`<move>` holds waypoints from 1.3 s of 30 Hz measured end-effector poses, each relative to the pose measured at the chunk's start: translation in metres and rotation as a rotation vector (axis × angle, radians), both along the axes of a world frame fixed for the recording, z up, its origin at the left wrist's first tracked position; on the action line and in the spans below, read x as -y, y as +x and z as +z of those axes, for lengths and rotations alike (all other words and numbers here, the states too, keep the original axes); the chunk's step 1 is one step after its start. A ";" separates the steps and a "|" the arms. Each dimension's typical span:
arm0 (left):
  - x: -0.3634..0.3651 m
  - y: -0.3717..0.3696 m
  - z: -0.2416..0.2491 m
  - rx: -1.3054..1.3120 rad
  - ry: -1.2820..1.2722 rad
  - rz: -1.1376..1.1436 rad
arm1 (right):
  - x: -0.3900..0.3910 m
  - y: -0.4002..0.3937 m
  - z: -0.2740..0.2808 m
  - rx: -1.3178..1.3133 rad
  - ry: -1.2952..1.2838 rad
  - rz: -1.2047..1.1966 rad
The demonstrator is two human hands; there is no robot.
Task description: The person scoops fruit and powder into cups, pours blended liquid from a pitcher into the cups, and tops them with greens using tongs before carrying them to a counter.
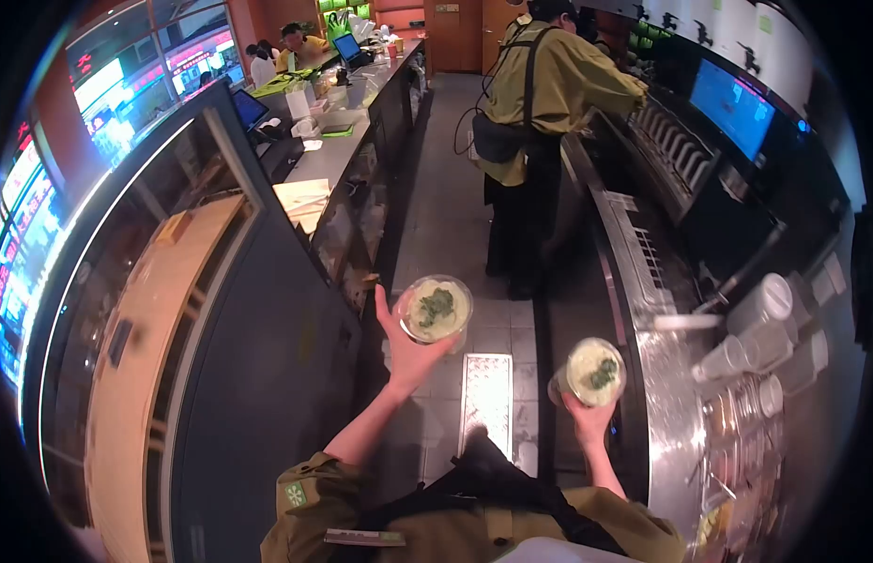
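My left hand (413, 352) is wrapped round a clear plastic cup (452, 324), seen from above, whose pale creamy top carries a dark green crumbly topping. A second cup (579, 375) of the same look, with a smaller patch of green on its cream, is gripped by my right hand (589, 413). Both cups are held up over the aisle floor, apart from each other. The fingers behind each cup are partly hidden by it.
A co-worker (535, 103) stands ahead on the right, arms at the machine counter. A long counter (347, 141) with screens and bags runs along the left. Nearer are a dark partition (258, 375), a steel worktop (671, 413), clear containers (760, 319) and a metal floor grate (486, 403).
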State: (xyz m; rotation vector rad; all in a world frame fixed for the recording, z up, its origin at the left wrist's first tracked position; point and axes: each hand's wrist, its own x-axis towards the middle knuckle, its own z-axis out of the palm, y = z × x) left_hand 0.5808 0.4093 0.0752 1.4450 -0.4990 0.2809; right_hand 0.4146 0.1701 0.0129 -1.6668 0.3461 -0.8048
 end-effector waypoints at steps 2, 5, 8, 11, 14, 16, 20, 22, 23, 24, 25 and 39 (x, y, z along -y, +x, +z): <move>0.000 0.070 -0.004 0.006 0.002 0.045 | -0.001 0.088 0.000 -0.005 0.066 0.113; 0.007 0.178 0.000 0.018 -0.149 0.057 | 0.003 0.232 -0.002 0.097 0.119 0.224; 0.002 0.285 0.008 0.047 -0.038 0.201 | 0.002 0.370 0.021 0.124 0.095 0.409; -0.003 0.392 0.014 0.027 0.036 0.330 | -0.006 0.511 0.036 0.185 -0.021 0.392; -0.006 0.499 0.014 0.035 -0.021 0.401 | -0.012 0.655 0.022 0.143 0.028 0.476; -0.008 0.576 0.004 0.040 -0.024 0.410 | -0.012 0.750 0.009 0.164 0.035 0.517; 0.008 0.748 0.007 0.070 0.013 0.378 | -0.012 0.917 0.031 0.253 0.120 0.500; 0.029 0.824 0.018 0.053 -0.049 0.284 | 0.002 0.988 0.037 0.251 0.044 0.372; 0.040 0.866 0.022 0.041 -0.085 0.219 | 0.011 1.028 0.047 0.261 0.069 0.353; 0.056 0.906 0.026 0.033 -0.058 0.198 | 0.025 1.062 0.051 0.263 0.106 0.326; 0.069 0.945 0.028 0.015 -0.024 0.173 | 0.035 1.092 0.050 0.255 0.150 0.295; 0.258 1.493 0.006 -0.070 -0.112 0.185 | 0.258 1.638 0.012 0.125 0.044 0.247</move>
